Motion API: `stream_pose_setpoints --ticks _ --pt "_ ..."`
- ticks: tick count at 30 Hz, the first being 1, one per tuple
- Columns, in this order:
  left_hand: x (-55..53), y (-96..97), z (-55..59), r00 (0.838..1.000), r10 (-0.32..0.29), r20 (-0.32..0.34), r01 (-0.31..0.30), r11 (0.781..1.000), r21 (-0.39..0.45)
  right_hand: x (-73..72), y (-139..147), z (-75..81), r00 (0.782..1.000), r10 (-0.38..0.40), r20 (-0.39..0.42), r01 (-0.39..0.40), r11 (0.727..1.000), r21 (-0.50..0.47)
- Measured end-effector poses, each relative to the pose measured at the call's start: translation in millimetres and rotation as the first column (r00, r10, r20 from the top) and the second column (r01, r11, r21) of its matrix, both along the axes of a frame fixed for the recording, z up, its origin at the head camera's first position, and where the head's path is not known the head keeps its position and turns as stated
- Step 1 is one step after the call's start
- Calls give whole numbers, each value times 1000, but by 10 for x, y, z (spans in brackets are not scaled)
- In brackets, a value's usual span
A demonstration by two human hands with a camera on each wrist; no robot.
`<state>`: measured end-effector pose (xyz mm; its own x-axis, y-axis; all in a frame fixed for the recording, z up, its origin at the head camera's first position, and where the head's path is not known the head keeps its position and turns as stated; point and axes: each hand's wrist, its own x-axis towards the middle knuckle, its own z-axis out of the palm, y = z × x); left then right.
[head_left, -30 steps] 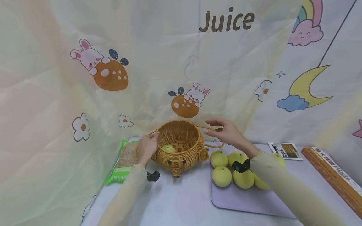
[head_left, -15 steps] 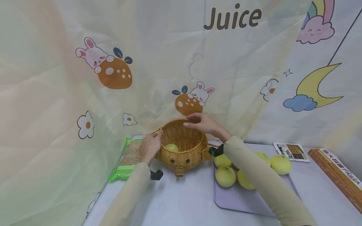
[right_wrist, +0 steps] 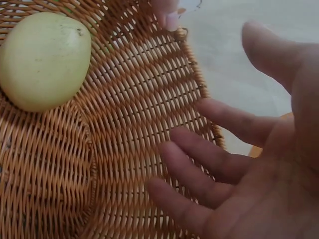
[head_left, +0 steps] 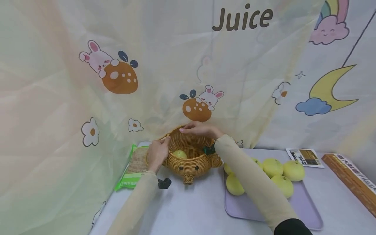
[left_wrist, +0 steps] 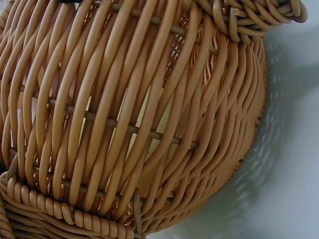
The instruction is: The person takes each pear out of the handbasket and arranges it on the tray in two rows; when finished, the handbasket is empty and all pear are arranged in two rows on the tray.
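Note:
A tan wicker basket [head_left: 202,163] with an animal face and a short snout stands on the white table against the backdrop. My left hand [head_left: 158,153] grips its left rim, thumb at the top edge. My right hand [head_left: 202,130] is over the basket's far rim; in the right wrist view, its fingers [right_wrist: 194,181] reach across that rim, spread and slightly bent, with nothing held. Inside the basket lies one pale yellow-green pear [right_wrist: 47,59]. The left wrist view is filled by the basket's woven outer wall [left_wrist: 124,99], the pale fruit showing faintly through gaps.
To the right, a lilac tray [head_left: 243,209] carries several yellow-green pears [head_left: 272,167], partly hidden by my right sleeve. A green-edged bag [head_left: 133,166] lies left of the basket. At the right are a small flat packet [head_left: 305,158] and a long orange-brown box [head_left: 349,182].
My right hand has moved left, from beside the basket's right handle to over its far rim. My left hand has kept its grip on the left rim. The view has shifted slightly.

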<state>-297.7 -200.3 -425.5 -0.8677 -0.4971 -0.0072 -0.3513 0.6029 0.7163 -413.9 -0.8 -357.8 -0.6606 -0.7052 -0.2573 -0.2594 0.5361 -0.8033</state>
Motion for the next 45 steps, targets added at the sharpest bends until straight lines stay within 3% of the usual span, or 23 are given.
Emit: stream_pose_setpoints --ticks 5,12,18,22,26,31,35,39,45 --pt "4 -1 -23 1000 13 -11 -13 1000 -15 -52 -122 -52 993 38 113 -39 999 7" --pt "-1 -2 -44 1000 18 -4 -18 1000 -10 -103 -203 -158 981 129 146 -139 989 59" --pt "-9 22 -42 1000 18 -6 -18 1000 -19 -130 -236 -337 956 205 212 -232 966 112" --pt "-18 24 -48 1000 16 -5 -16 1000 -18 -131 -257 -373 938 237 254 -275 953 127" --pt "-25 12 -50 1000 25 -18 -25 999 -27 -113 -308 -328 939 274 206 -313 931 187" --pt "-20 0 -38 999 23 -29 -24 999 -32 -40 -446 -271 928 321 191 -368 872 323" --pt "-19 9 -26 999 27 -31 -28 999 -23 33 -542 -247 929 317 190 -368 838 404" --pt "-19 17 -26 999 28 -28 -28 1000 -11 81 -582 -244 943 270 195 -331 830 450" --pt "-15 8 -36 999 26 -35 -27 999 -19 118 -611 -277 951 263 163 -309 826 472"
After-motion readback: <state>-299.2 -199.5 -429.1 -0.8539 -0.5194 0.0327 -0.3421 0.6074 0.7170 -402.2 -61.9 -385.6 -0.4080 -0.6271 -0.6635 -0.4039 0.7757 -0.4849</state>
